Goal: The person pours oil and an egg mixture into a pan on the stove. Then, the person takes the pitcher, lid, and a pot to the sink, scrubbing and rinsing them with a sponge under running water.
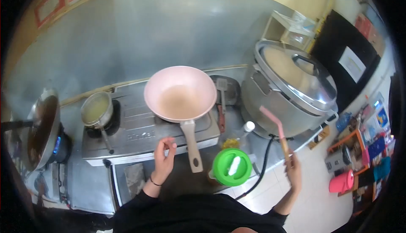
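A pink pan [179, 93] with a beige handle sits on the right burner of the steel stove [139, 136]. My left hand [164, 159] is in front of the stove, left of the pan's handle and apart from it, its fingers curled with thumb and fingertips near each other; nothing shows between them. At the right, my right hand [293, 171] is closed round the wooden handle of a pink spatula [272, 118], which points up in front of the large steel pot. A jar with a green lid [232, 167] stands between my hands.
A small pot [97, 109] with yellowish liquid is on the left burner. At far left is a wok [44, 131]. The large lidded pot [275, 93] stands right of the stove. A metal turner [221, 97], a white-capped bottle [248, 126] and a black hose [264, 165] are nearby.
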The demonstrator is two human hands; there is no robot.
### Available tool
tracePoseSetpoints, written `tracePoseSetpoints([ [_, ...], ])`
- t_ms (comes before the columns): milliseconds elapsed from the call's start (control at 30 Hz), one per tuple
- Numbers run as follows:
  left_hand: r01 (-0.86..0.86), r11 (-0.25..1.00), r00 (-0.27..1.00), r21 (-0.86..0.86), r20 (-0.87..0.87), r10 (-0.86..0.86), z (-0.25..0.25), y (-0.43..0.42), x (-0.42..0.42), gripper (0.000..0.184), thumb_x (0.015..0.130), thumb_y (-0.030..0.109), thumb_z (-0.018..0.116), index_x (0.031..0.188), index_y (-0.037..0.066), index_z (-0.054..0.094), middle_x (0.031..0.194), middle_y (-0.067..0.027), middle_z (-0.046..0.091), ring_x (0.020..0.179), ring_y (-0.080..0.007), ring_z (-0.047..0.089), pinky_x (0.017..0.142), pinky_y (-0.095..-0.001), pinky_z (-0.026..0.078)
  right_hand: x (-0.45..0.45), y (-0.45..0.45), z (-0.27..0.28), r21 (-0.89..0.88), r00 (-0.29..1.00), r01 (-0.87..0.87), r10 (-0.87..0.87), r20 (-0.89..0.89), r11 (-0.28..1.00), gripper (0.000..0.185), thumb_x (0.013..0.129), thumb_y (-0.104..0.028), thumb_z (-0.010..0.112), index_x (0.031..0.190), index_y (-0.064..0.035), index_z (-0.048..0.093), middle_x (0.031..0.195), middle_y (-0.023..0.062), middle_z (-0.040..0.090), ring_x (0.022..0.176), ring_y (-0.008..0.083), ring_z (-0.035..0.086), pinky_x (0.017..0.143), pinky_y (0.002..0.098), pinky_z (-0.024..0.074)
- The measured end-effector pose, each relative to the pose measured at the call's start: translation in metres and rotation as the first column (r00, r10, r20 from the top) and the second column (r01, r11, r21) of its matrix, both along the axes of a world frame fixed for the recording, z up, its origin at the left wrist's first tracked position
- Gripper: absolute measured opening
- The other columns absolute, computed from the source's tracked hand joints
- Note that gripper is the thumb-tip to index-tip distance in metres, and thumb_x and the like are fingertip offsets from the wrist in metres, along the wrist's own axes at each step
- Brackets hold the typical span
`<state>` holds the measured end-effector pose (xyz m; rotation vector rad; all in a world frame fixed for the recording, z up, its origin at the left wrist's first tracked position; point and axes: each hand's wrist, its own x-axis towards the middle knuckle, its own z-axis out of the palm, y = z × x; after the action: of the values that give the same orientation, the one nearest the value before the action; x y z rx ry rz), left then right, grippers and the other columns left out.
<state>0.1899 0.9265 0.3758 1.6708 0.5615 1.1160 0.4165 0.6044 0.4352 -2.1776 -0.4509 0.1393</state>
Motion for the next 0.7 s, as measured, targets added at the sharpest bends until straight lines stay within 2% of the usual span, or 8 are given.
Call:
tracePoseSetpoints([
  [33,0.038,0.957,0.999,0.287,-0.043,-0.027,0.026,0.002,0.008,0.019,0.076,0.009,0.055,0.092,0.001,0.05,0.078,-0.0073,0.05,0.07,-0.0166,0.049,0.065,-0.0261,0.04,0.003,-0.019,-0.033,-0.096,1.0,-0.015,0.016,0.017,0.995,0.031,0.082,-0.007,0.043,0.112,-0.0033,0.046,0.059,0.0042,0.043,0.052,0.0115,0.04,0.05,0.0258,0.0363],
  [133,0.4,0.715,0.916,0.574,-0.229,-0.329,0.095,-0.015,0.06,0.032,0.075,0.01,0.055,0.104,0.001,0.046,0.094,-0.0133,0.047,0.088,-0.0267,0.047,0.078,-0.0325,0.037,-0.002,-0.033,-0.119,-0.267,0.998,-0.001,0.016,0.053,0.964,0.025,0.081,-0.009,0.043,0.104,-0.0016,0.048,0.077,0.0233,0.055,0.075,0.0395,0.054,0.063,0.045,0.0408],
  [167,0.524,0.615,0.85,0.588,-0.321,-0.417,0.108,-0.026,0.082,0.037,0.076,0.011,0.054,0.109,0.001,0.044,0.102,-0.0142,0.045,0.096,-0.0285,0.045,0.083,-0.0342,0.036,-0.009,-0.026,-0.133,-0.431,0.995,-0.018,0.059,0.084,0.902,0.024,0.08,-0.009,0.042,0.102,-0.001,0.047,0.076,0.0248,0.055,0.074,0.04,0.054,0.063,0.047,0.0407],
  [233,0.646,0.427,0.752,0.633,-0.432,-0.497,0.097,-0.037,0.136,0.041,0.075,0.013,0.055,0.113,0.002,0.042,0.11,-0.0155,0.04,0.105,-0.03,0.04,0.088,-0.0368,0.034,-0.008,-0.016,-0.185,-0.406,0.992,-0.039,0.084,0.093,0.913,0.032,0.079,-0.008,0.043,0.11,-0.0024,0.039,0.074,0.0239,0.054,0.07,0.0401,0.054,0.06,0.0464,0.0422],
  [400,0.875,0.222,0.482,0.43,-0.728,-0.487,0.044,-0.037,0.222,0.042,0.076,0.008,0.051,0.115,0.0,0.04,0.115,-0.0164,0.041,0.107,-0.0309,0.04,0.09,-0.0365,0.034,0.001,0.024,-0.231,-0.304,0.987,0.112,-0.07,0.147,0.946,0.039,0.077,-0.008,0.045,0.114,-0.0026,0.038,0.089,0.0232,0.051,0.081,0.038,0.052,0.069,0.0432,0.0425],
  [500,0.914,0.227,0.404,0.336,-0.803,-0.437,0.044,-0.038,0.23,0.039,0.075,0.004,0.05,0.113,0.0,0.042,0.111,-0.0159,0.044,0.104,-0.0305,0.042,0.088,-0.035,0.036,0.021,0.029,-0.231,-0.552,1.0,0.004,0.003,0.012,0.834,0.051,0.07,-0.011,0.055,0.117,-0.0029,0.036,0.098,0.0219,0.049,0.091,0.0361,0.049,0.075,0.0419,0.041],
  [600,0.913,0.221,0.407,0.342,-0.786,-0.466,0.046,-0.036,0.229,0.037,0.074,0.001,0.049,0.111,0.0,0.045,0.109,-0.0156,0.046,0.102,-0.0306,0.044,0.087,-0.0352,0.037,0.042,0.051,-0.195,-0.123,0.951,-0.268,0.283,0.126,0.956,0.075,0.057,-0.017,0.069,0.121,-0.0052,0.033,0.11,0.0214,0.044,0.103,0.0351,0.042,0.086,0.0382,0.0354],
  [700,0.925,0.173,0.375,0.339,-0.735,-0.565,0.042,-0.027,0.235,0.033,0.07,0.0,0.051,0.103,0.001,0.052,0.102,-0.0169,0.051,0.098,-0.0312,0.047,0.085,-0.036,0.038,0.072,0.086,-0.208,0.181,0.864,-0.498,0.466,0.193,0.848,0.085,0.053,-0.017,0.073,0.124,-0.0053,0.028,0.117,0.0189,0.041,0.109,0.0306,0.038,0.091,0.0353,0.0302],
])
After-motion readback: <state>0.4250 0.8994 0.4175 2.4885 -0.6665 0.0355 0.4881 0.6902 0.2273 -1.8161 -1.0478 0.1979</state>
